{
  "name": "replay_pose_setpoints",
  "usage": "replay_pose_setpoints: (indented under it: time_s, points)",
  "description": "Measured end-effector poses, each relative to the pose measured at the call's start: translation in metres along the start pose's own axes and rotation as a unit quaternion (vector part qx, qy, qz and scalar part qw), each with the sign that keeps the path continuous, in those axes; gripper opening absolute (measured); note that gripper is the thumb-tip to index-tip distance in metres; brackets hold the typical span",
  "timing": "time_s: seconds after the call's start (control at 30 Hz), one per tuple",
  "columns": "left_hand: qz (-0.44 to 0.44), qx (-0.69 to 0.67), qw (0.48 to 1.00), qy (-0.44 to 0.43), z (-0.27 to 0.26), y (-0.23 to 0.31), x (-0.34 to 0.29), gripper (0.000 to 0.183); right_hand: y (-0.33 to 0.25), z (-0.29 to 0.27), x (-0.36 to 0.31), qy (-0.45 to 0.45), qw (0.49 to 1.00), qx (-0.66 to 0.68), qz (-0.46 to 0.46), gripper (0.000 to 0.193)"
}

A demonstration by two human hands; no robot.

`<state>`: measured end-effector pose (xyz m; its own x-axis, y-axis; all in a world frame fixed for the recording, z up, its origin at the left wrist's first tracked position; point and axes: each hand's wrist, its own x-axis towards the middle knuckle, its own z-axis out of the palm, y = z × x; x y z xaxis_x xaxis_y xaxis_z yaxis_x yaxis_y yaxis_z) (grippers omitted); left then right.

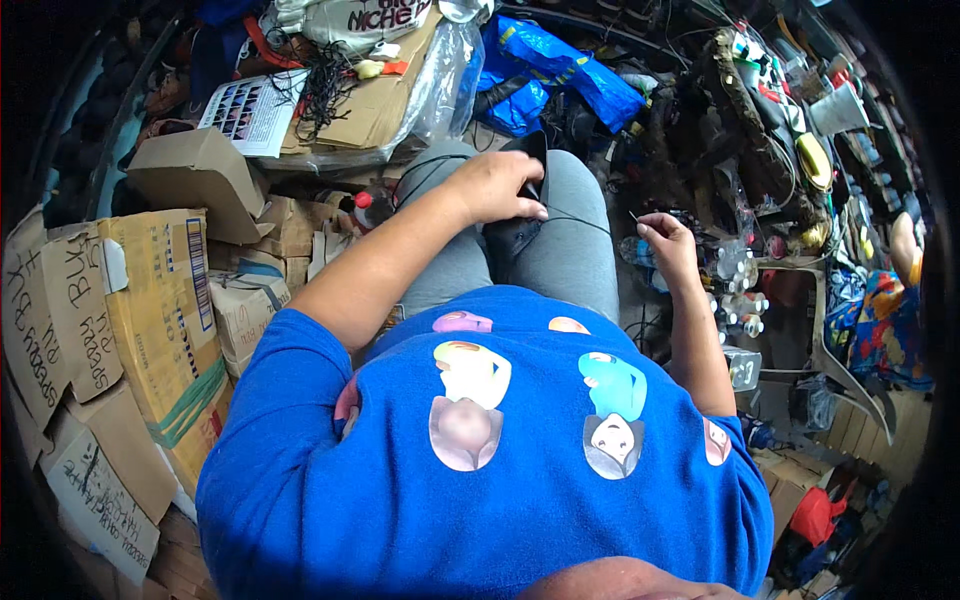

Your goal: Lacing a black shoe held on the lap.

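Note:
A black shoe (513,243), partly covered by my hand, is wedged between my grey-trousered thighs. My left hand (497,187) is closed over its upper part, fingers and thumb curled round a dark piece whose shape I cannot fully make out. A thin black cord (575,218) runs from there across my right thigh toward my right hand. Another stretch of dark cord loops over my left knee. Out to the right of the thigh, my right hand (668,243) pinches a thin, needle-like thing (632,215) between thumb and fingers.
Cardboard boxes (165,310) are piled on the left. Ahead, a cardboard-topped surface (365,115) holds a printed sheet and tangled black laces. A blue bag (560,70) lies beyond my knees. Small bottles (738,290), tools and a chair-like frame (825,330) crowd the right side.

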<state>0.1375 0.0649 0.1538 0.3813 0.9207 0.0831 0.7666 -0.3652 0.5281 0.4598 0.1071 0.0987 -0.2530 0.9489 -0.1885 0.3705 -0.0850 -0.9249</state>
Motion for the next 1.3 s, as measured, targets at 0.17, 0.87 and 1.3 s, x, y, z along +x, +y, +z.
replay_pose_setpoints:
  time_s: [0.17,0.87,1.3]
  points:
    - [0.006,-0.159,0.982,-0.098,0.008,-0.03,0.016,0.03,-0.021,0.01,0.014,-0.018,0.999,0.028,-0.007,0.01]
    - [-0.035,-0.274,0.93,-0.24,0.011,-0.043,0.047,0.028,-0.072,0.07,0.043,-0.201,0.944,-0.166,-0.203,0.013]
    - [0.014,-0.193,0.935,-0.299,-0.002,-0.035,0.048,0.033,-0.082,0.078,0.003,-0.11,0.841,-0.398,-0.35,0.017]
